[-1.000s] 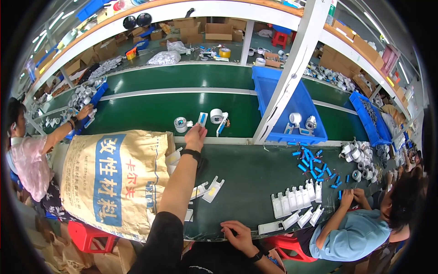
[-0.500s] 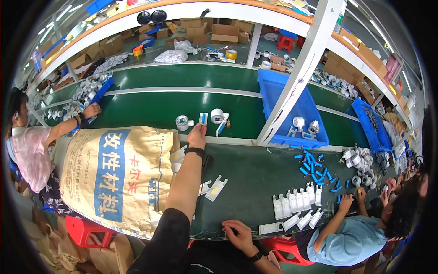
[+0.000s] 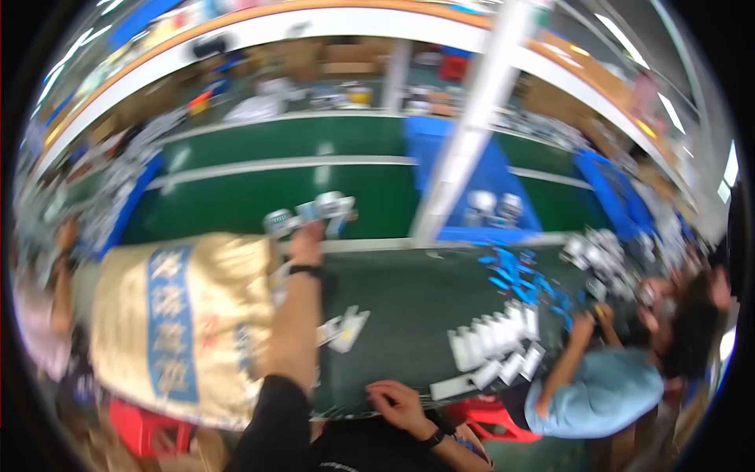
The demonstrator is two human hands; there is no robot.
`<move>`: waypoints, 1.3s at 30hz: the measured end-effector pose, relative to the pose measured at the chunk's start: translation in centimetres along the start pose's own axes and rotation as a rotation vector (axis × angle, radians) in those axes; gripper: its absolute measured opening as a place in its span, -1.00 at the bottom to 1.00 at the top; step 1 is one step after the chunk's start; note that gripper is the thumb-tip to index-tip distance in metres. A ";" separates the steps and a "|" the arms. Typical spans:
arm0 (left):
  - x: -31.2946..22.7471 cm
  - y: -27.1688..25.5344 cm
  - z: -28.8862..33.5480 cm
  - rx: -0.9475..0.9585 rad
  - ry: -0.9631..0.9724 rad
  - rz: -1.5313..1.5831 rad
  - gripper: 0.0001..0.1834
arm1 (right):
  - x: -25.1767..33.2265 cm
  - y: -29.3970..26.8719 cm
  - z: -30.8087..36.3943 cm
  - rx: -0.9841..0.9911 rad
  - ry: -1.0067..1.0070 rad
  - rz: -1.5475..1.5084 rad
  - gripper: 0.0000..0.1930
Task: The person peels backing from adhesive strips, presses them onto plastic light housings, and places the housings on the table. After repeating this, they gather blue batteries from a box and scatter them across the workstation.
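Observation:
My left hand (image 3: 305,242) reaches past the paper sack over the near edge of the green belt. Blurred fingers close on the lower end of a white plastic shell (image 3: 307,211) with a blue cylindrical cell in it. A round white fan-like head (image 3: 278,223) lies left of that shell. Another white round-headed piece (image 3: 333,206) is close on its right. My right hand (image 3: 397,403) rests at the table's front edge, fingers loosely bent and apart, holding nothing. Nearest to it on the table are rows of white shells (image 3: 489,344) and a loose pair of white shells (image 3: 347,329).
A big printed paper sack (image 3: 212,315) stands at left. Blue cells (image 3: 515,274) and white round parts (image 3: 602,256) are heaped at right. A white post (image 3: 470,130) rises before a blue tray (image 3: 491,234). Co-workers sit at both sides, one in a blue shirt (image 3: 602,393).
The view has swung and blurred, so the scene sits farther left. The left co-worker's hand has drawn back from the blue tray. My left hand stays at the white shell.

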State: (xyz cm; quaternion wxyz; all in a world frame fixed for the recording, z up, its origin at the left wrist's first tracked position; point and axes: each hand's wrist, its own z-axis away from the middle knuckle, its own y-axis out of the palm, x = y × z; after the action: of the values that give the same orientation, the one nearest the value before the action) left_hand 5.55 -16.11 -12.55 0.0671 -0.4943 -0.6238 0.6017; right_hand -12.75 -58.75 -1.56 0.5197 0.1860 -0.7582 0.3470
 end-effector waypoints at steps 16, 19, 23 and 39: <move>18.9 -1.8 -3.0 0.019 -0.418 1.734 -0.55 | 1.3 3.0 -0.4 0.170 -0.072 -0.151 -0.83; 9.3 0.5 -3.6 -0.130 -0.497 1.810 -0.68 | 2.4 1.5 -0.7 0.025 -0.064 -0.018 -0.85; 2.6 -4.2 -1.8 -0.371 -0.856 1.950 -0.83 | 2.2 2.2 -1.0 0.100 0.037 -0.072 -0.83; -1.4 -21.7 1.8 0.121 -0.741 1.395 -0.45 | 2.1 2.4 -0.3 0.047 -0.009 -0.093 -0.88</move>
State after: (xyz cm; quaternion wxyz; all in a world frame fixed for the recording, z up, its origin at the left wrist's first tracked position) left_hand -6.60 -13.76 5.42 -0.5109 -0.5343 -0.1178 0.6631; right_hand -14.88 -56.72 -0.39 0.5272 0.2348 -0.7427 0.3396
